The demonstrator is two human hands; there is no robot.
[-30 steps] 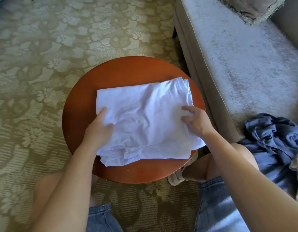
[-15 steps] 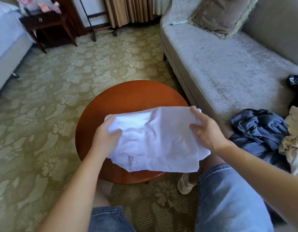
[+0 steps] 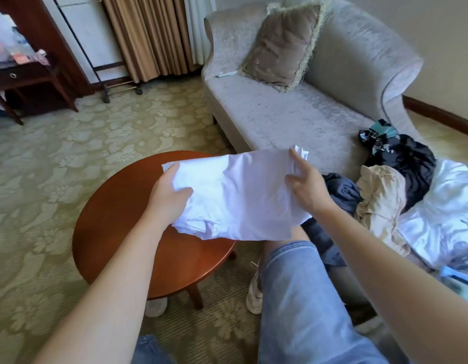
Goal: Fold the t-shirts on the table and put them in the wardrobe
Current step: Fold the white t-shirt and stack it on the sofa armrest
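Observation:
A folded white t-shirt point(image 3: 240, 195) hangs in the air above the right part of the round wooden table point(image 3: 117, 232). My left hand point(image 3: 170, 198) grips its left edge. Its right edge is pinched by my right hand point(image 3: 305, 185), thumb on top. The table top below is bare. A heap of unfolded clothes lies on the sofa to the right: a blue garment point(image 3: 343, 190), a beige one point(image 3: 380, 195), a dark one point(image 3: 408, 164) and a white one point(image 3: 448, 211).
The grey sofa point(image 3: 293, 119) with a brown cushion point(image 3: 282, 43) stands right of the table. A dark side table point(image 3: 30, 77) and a wheeled rack point(image 3: 107, 74) stand at the back left. Patterned carpet point(image 3: 70, 153) surrounds the table. My legs in jeans point(image 3: 306, 298) are below.
The white t-shirt lay flat on the table; both hands have lifted it off and carried it up and to the right. My view has risen and now shows more of the room.

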